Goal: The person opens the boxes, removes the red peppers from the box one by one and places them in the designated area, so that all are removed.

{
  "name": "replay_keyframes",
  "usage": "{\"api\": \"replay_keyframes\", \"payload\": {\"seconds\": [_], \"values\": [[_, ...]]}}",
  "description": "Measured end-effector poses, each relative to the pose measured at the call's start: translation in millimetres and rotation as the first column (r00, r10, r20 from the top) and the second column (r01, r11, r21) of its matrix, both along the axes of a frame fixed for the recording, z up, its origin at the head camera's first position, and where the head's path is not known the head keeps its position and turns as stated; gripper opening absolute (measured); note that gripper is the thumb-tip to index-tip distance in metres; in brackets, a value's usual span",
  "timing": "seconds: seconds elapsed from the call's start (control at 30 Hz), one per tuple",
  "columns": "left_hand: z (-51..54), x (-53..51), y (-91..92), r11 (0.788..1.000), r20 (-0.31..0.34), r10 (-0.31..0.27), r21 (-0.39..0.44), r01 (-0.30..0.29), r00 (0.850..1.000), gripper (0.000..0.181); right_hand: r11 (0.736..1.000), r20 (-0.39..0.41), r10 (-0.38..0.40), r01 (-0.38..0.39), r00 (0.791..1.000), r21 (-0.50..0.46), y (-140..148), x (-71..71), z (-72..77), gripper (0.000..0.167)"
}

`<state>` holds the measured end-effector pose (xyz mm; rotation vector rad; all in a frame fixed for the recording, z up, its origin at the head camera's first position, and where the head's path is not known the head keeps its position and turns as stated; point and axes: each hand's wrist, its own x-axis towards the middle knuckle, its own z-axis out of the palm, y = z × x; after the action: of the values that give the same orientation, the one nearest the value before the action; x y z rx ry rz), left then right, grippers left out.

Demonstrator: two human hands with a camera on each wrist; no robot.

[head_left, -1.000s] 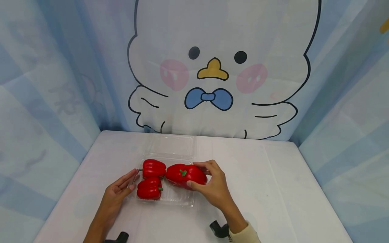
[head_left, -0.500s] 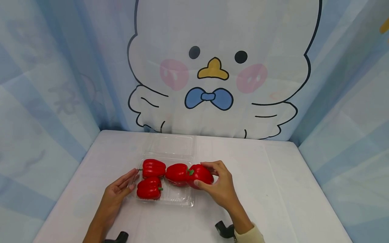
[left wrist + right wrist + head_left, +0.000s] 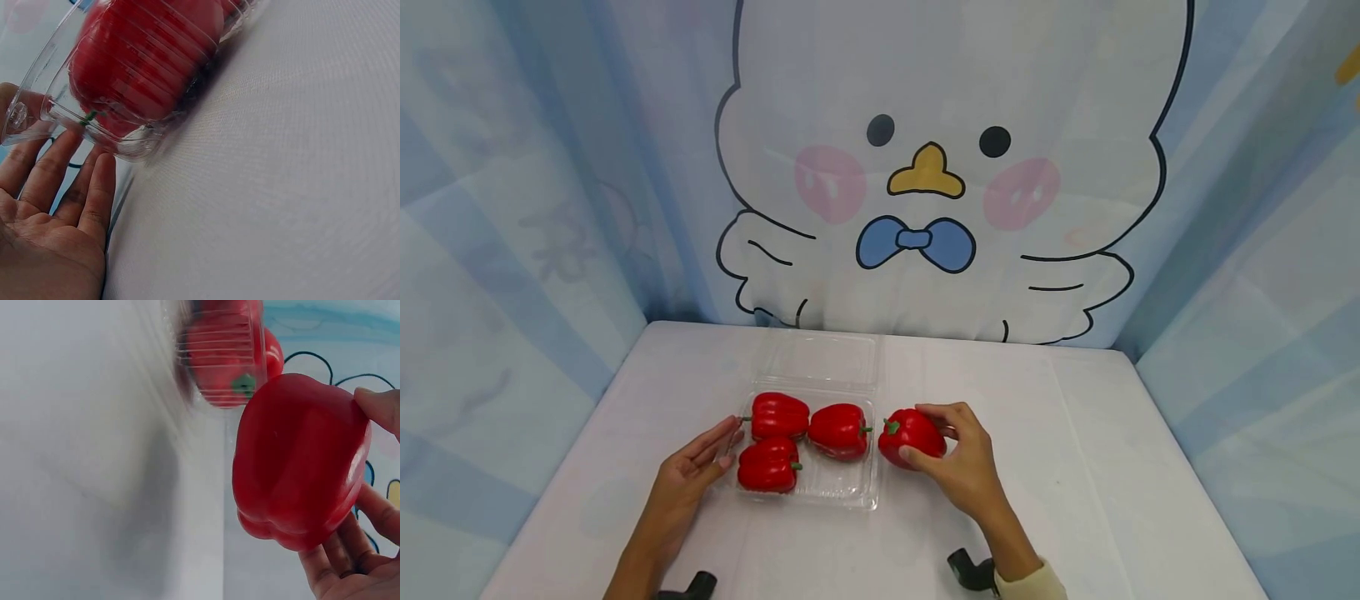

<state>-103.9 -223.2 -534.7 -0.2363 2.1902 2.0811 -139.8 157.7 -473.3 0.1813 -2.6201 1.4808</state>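
Red pepper [image 3: 910, 437] in right hand [image 3: 966, 463], farther right now

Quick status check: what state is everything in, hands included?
Container: open, partly filled
Lid: folded back
Far-left pepper: on its side, stem left
Near-left pepper: on its side, stem right
Inner-right pepper: on its side, stem right
Held pepper: raised, outside container
Left hand: touching container
Right hand: gripping that pepper

High head view, low close wrist views, container [image 3: 838, 483] in all
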Motion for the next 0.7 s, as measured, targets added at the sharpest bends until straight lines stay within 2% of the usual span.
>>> {"api": "replay_keyframes", "payload": {"seconds": [0.33, 0.7], "values": [[1.0, 1.1, 0.4, 1.000, -0.014, -0.007, 0.013, 0.007, 1.000, 0.069, 0.999, 0.011, -0.020, 0.020, 1.000, 0.036, 10, -3.3, -7.5, 0.061], [-0.4, 1.4, 0.4, 1.000, -0.009, 0.000, 0.004, 0.000, 1.000, 0.067, 0.996, -0.004, -0.042, 0.042, 0.999, 0.081, 18, -13.7, -16.4, 0.062]]}}
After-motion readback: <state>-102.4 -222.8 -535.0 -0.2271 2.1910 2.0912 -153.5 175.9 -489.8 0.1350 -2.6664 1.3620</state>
